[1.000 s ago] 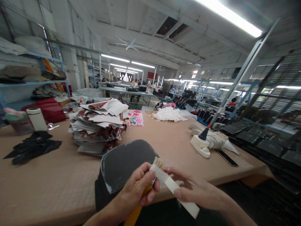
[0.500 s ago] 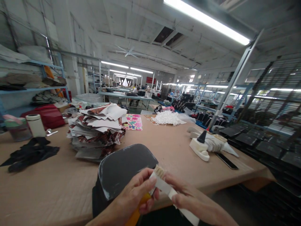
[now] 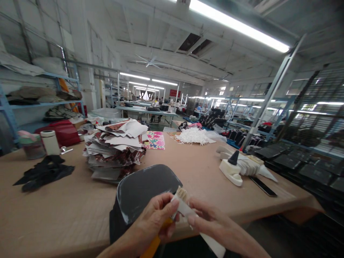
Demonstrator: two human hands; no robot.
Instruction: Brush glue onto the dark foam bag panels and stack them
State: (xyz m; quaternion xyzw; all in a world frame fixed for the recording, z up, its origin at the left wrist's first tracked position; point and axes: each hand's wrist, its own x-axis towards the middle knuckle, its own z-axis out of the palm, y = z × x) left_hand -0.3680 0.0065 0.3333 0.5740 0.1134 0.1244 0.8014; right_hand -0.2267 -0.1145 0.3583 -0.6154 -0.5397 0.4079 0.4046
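Note:
A brush with pale bristles [image 3: 182, 194] and a yellow handle [image 3: 153, 245] is gripped in my left hand [image 3: 158, 215]. White tape [image 3: 185, 208] lies around the base of the bristles, pressed by my left thumb. My right hand [image 3: 206, 218] pinches the same white tape just right of the brush, and its loose end hangs down toward the bottom edge. Behind my left hand a dark grey rounded bag piece [image 3: 147, 190] with whitish smears along its edge stands at the table's front.
On the brown-covered table [image 3: 199, 161] are a tall stack of sheets [image 3: 115, 150], black cloth [image 3: 44, 173], a cream flask [image 3: 50, 142], a white shredded heap [image 3: 192, 135], a cream holder with a dark cone [image 3: 231, 172] and a phone [image 3: 263, 186].
My right hand has moved left along the tape, closer to the brush. The camera view has shifted slightly, so the table things appear a little further right.

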